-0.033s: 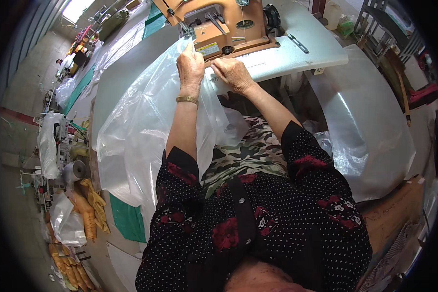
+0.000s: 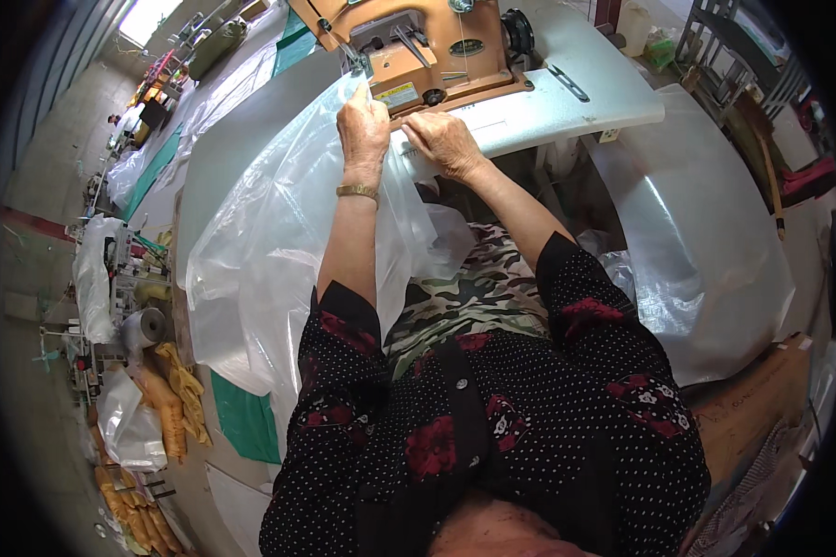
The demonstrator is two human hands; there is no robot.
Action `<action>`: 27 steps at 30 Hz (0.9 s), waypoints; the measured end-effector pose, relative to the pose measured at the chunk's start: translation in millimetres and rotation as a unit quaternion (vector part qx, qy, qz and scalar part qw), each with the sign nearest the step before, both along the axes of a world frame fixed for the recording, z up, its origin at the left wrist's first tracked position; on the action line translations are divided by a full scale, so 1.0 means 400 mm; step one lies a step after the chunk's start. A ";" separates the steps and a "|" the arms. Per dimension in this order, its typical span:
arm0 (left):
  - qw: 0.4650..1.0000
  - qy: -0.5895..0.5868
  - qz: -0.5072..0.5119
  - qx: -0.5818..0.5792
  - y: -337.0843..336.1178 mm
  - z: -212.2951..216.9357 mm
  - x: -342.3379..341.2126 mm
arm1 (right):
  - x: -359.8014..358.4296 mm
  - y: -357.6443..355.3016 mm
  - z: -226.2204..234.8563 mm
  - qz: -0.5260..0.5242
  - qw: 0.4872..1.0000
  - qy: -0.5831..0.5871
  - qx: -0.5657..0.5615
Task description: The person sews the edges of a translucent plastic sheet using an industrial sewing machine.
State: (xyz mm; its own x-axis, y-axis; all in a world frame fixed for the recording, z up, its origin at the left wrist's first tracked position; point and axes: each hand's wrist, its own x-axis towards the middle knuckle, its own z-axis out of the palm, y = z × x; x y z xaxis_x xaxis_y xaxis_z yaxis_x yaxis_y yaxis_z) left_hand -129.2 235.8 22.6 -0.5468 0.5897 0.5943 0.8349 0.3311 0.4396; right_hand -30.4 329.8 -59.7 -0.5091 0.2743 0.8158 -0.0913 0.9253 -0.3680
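Pinching the top edge of the clear plastic bag point(image 2: 279, 241) with both hands, I have it right up against the orange sewing machine point(image 2: 418, 46) at the far side of the white worktop point(image 2: 567, 102). My left hand point(image 2: 363, 130) is clenched on the plastic, fingers bunched and pointing up toward the machine's head, and it sits the nearer of the two to the needle end, just below and beside it. My right hand point(image 2: 444, 141) lies flatter, fingers curled over the same edge just to the right, knuckles touching the front of the machine base. The two hands are close together, almost touching, with the held edge running between them roughly left to right along the machine's front.

The rest of the bag falls away from my hands toward me and to my left, a long loose sheet draped over the worktop's near edge and down past my lap, so its long axis runs from the machine back toward my body. A second heap of clear plastic point(image 2: 706, 269) lies well apart on my right, untouched. A pair of scissors point(image 2: 567, 82) rests on the worktop to the right of the machine, beyond my right hand
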 end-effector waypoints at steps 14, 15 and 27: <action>0.999 0.029 0.011 -0.009 0.017 0.014 0.007 | 0.003 -0.008 0.012 -0.015 1.000 -0.023 0.011; 0.999 0.046 0.005 0.003 0.018 0.015 0.007 | 0.002 -0.007 0.011 -0.014 1.000 -0.024 0.011; 0.997 0.073 0.008 -0.001 0.026 0.010 -0.032 | 0.001 -0.009 0.006 -0.022 0.999 -0.018 0.026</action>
